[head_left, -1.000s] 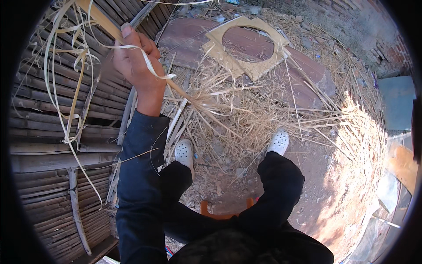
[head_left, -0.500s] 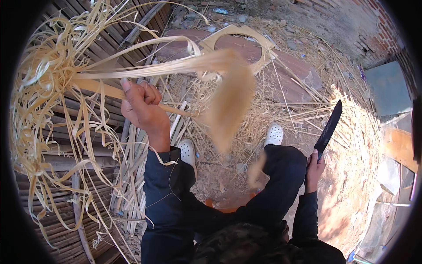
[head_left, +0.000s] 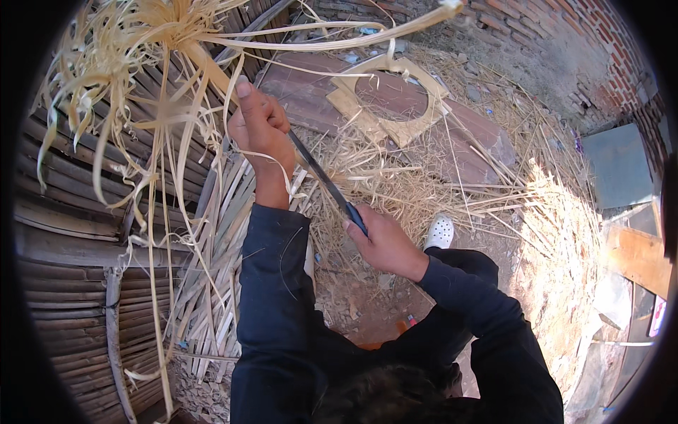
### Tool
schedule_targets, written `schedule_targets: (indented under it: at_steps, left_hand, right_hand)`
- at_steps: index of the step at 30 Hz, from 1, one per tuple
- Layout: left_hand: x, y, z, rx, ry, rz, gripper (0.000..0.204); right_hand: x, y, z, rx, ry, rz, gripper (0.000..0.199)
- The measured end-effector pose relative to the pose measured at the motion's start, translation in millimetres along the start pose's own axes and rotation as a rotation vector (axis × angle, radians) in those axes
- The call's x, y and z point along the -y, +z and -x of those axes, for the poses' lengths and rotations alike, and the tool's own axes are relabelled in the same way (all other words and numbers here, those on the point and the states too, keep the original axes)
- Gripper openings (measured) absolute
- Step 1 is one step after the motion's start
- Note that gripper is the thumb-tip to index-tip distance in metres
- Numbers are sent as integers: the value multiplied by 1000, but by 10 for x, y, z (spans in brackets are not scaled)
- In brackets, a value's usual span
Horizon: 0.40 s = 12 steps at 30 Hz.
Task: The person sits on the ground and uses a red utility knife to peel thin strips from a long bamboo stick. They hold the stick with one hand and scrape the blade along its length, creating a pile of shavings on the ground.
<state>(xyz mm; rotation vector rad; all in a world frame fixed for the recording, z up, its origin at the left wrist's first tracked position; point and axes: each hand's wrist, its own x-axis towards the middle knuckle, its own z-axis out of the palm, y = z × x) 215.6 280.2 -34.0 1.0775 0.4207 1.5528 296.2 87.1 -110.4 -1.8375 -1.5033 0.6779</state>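
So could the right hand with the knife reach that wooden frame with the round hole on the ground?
Probably not from here: the right hand grips the knife near the knees, and the wooden frame lies beyond the straw.

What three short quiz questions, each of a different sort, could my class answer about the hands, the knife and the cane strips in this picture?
1. True or false: the right hand holds the knife by its handle.
2. Which does the left hand grip? A) the white shoe B) the bundle of pale cane strips C) the wooden frame
3. Fill in: the knife's blade points up towards the ____ hand.

Key
1. True.
2. B; the strips fan out above and left of the fist.
3. Left.
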Motion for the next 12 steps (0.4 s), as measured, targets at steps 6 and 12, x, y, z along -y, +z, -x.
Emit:
schedule_targets:
  at_steps: [6,12]
  left_hand:
    - [-15,75,42,-61,14,-89,57]
    - [49,-62,-85,4,19,-15,58]
  right_hand:
    - [-268,623,-128,-105,182,35,22]
    - [-558,294,-321,307,508,-586,28]
